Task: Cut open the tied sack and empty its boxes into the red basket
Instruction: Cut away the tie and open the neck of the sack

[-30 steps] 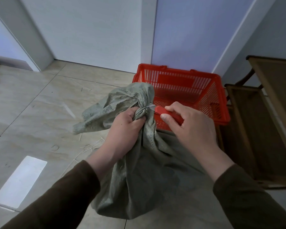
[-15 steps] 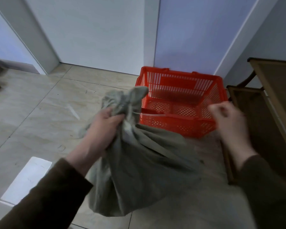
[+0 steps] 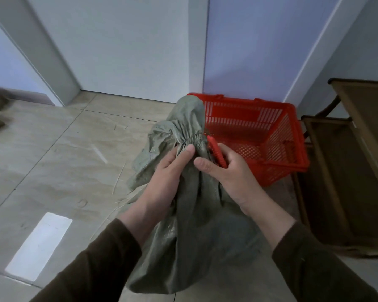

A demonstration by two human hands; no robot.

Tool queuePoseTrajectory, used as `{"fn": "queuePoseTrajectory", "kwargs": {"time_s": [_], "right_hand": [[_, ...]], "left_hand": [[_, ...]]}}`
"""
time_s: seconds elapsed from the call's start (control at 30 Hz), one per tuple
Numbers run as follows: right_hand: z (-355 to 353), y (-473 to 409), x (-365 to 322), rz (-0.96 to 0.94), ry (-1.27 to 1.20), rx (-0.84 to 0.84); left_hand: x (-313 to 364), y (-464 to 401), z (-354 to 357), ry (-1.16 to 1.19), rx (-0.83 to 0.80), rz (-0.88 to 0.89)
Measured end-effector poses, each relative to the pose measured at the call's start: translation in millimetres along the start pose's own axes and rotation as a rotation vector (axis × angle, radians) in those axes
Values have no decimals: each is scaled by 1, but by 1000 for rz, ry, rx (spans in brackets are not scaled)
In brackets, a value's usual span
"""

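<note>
Head view: left hand (image 3: pixel 166 177) gripping gathered neck of grey-green woven plastic sack (image 3: pixel 190 225), right hand (image 3: pixel 229 177) clasping ribbed red cutter (image 3: pixel 216 152) beside it, likely to pull the puckered mouth apart. Beyond, red slatted plastic basket (image 3: pixel 277 149); brown wooden furniture (image 3: pixel 347 171) crowding the right.

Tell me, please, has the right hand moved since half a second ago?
Yes. The right hand, gripping the red cutter, has swung back left from beside the red basket's right wall to the sack's gathered neck.
</note>
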State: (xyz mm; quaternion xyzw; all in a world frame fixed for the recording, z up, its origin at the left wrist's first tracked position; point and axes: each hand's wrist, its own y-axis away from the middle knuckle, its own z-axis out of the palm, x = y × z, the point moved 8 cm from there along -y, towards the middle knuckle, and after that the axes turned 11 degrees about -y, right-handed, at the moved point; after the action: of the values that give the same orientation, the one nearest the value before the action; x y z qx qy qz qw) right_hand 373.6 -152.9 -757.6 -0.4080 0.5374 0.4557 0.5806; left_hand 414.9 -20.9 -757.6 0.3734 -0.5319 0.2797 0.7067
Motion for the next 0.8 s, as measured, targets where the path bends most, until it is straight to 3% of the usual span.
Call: {"fn": "queuePoseTrajectory", "kwargs": {"time_s": [0.13,0.27,0.37,0.43,0.53,0.63,0.7,0.8], "right_hand": [[0,-1,-4,-38,36,20],[2,0,-9,-68,22,-5],[-4,1,-17,-131,0,65],[-15,1,-19,-161,-28,132],[-30,1,-21,-179,-128,199],[-33,0,-26,-190,-158,226],[-25,-2,-29,-188,-169,183],[-10,-4,-28,-135,-188,80]], "left_hand": [[0,-7,-4,139,56,-27],[-1,-10,-26,-135,227,-26],[0,-11,-42,-290,325,-54],[-2,-12,-62,-326,443,-91],[-4,-13,-91,-181,589,-107],[2,-8,-107,-244,718,-69],[12,-9,-95,-292,646,32],[21,-16,-50,-302,269,92]]}}
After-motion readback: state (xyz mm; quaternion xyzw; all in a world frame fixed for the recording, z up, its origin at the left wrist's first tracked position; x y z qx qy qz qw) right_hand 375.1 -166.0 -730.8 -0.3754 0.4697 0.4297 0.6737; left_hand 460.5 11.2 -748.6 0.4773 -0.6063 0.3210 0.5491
